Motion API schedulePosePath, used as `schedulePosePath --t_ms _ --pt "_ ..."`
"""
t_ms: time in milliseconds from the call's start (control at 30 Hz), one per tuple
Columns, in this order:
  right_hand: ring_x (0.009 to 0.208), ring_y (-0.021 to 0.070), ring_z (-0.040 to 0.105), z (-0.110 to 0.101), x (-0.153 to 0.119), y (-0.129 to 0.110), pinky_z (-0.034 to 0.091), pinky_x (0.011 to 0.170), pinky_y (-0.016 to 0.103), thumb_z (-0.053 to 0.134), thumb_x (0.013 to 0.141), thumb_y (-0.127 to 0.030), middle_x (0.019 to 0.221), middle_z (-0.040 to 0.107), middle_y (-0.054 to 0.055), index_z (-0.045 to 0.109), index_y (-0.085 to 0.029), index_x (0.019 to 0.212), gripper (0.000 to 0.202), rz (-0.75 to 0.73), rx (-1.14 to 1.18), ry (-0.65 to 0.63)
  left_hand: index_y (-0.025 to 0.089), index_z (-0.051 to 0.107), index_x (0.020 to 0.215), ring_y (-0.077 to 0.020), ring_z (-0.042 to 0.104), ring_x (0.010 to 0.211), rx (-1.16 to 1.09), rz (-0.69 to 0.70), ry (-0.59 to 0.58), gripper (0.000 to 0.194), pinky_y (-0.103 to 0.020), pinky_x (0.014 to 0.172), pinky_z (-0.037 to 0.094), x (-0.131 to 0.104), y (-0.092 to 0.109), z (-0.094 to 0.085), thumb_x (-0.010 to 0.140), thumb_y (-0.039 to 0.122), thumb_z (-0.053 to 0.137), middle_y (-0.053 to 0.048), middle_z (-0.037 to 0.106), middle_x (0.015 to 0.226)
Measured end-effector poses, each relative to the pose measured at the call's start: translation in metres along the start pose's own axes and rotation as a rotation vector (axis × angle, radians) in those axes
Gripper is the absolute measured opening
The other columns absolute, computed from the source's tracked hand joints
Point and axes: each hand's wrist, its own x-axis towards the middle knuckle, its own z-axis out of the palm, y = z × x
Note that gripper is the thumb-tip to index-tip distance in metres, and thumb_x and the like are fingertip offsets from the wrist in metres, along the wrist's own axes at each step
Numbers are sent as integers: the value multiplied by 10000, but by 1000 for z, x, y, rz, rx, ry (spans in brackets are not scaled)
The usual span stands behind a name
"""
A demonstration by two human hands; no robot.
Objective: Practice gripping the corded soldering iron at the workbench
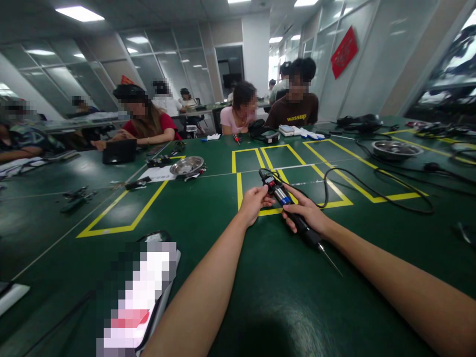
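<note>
Head view. Screwdriver [286, 201], powered type: black body, blue band, bare metal section, red part near the cable end. Located in front of the wearer, over the green table [208, 213], between the two hands. Lies slantwise; thin bit [330, 260] points toward the wearer and to the right. Contact between bit and table: cannot tell.

Right hand [305, 210]: closed round the body from the right, thumb across it just below the blue band, fingers wrapped beneath. Has hold of the screwdriver.

Left hand [255, 203]: half curled at the cable end, thumb tip at the red part, other fingers bent beside the metal section. Whether it grips or only touches: cannot tell.

Cable [325, 188] loops from the upper end and runs right across the table. Yellow tape [150, 206] marks outlines on the surface, some just beyond the hands. Metal bowl [188, 166] at left, near a sheet of paper [154, 173]; second bowl [397, 150] at far right. Phone [143, 297], screen pixelated, beside the left forearm. Across the table: persons in a red top [165, 126], a pink top [227, 119] and a brown shirt [275, 116].
</note>
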Motion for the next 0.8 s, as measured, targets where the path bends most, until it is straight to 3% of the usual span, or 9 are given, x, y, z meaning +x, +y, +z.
schedulePosePath --t_ms 200,800 --pt "483 148 601 0 -4 1 513 428 266 702 827 -269 723 661 -30 45 -364 1611 1027 -20 -12 -3 111 565 858 -125 654 582 -9 10 -3 236 -213 526 478 -3 -1 -2 911 325 649 -74 674 749" --pt "492 154 608 4 -6 -1 515 439 276 706 815 -280 726 660 -19 66 -338 1614 1026 -38 1 32 109 570 843 -106 624 528 2 14 7 240 -207 488 442 -4 2 -2 902 330 642 -53 656 723"
